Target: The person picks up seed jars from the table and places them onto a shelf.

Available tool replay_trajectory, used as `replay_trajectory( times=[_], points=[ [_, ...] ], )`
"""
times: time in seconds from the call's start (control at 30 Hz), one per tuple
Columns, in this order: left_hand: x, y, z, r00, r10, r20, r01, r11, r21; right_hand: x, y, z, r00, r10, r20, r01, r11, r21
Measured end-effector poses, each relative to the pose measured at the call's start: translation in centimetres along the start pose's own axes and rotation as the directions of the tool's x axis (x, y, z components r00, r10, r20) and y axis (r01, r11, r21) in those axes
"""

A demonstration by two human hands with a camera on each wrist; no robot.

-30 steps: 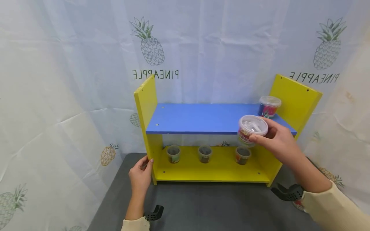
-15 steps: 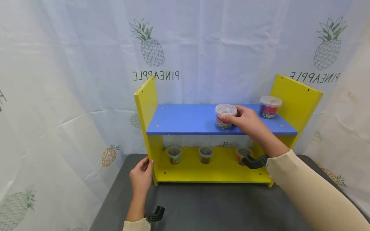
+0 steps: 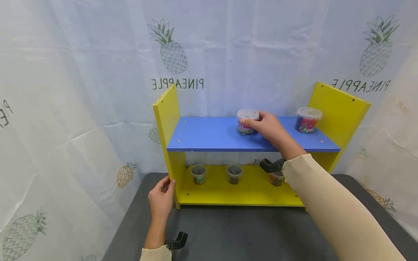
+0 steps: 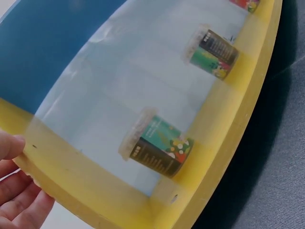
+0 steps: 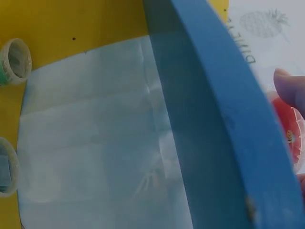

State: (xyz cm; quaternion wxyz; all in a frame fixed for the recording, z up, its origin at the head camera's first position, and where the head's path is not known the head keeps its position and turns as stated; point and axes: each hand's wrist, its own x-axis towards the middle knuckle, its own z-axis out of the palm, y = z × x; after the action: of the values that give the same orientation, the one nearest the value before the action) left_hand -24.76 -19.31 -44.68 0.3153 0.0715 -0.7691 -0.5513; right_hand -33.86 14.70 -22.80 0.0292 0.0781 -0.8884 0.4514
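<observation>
My right hand [image 3: 272,128] holds a small clear plastic tub [image 3: 246,127] with a pale lid and a pink label, thumb in front. It is upright on or close over the blue shelf [image 3: 205,134], near the middle. In the right wrist view, the red side of this tub [image 5: 287,128] shows beyond the blue board. At the left, my left hand [image 3: 161,197] grips the front edge of the rack's yellow side panel [image 3: 166,125]. The left wrist view shows thumb and fingers on either side of that panel [image 4: 71,183].
Another lidded pink tub [image 3: 307,123] stands at the blue shelf's right end. Three tubs stand on the yellow bottom shelf [image 3: 215,195]: a left tub [image 3: 198,175], a middle tub [image 3: 234,175] and a right tub [image 3: 277,179], partly behind my right wrist. A pineapple-print curtain [image 3: 228,54] hangs behind.
My right hand has carried the tub from in front of the rack's right side leftward, then farther back over the blue shelf. My left hand keeps its grip on the side panel.
</observation>
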Motion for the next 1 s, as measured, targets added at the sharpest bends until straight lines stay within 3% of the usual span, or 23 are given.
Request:
replay_trajectory(
  times=[0.3,1.0],
  points=[
    [0.2,-0.1,-0.1,1.000,0.018,0.008,-0.018,0.999,-0.043,0.7,0.0,0.5,1.000,-0.008,-0.023,0.008,1.000,0.000],
    [0.3,-0.3,0.3,1.000,0.017,-0.001,-0.017,1.000,-0.012,0.7,-0.2,1.3,0.997,0.002,-0.073,-0.006,0.999,-0.054]
  ],
)
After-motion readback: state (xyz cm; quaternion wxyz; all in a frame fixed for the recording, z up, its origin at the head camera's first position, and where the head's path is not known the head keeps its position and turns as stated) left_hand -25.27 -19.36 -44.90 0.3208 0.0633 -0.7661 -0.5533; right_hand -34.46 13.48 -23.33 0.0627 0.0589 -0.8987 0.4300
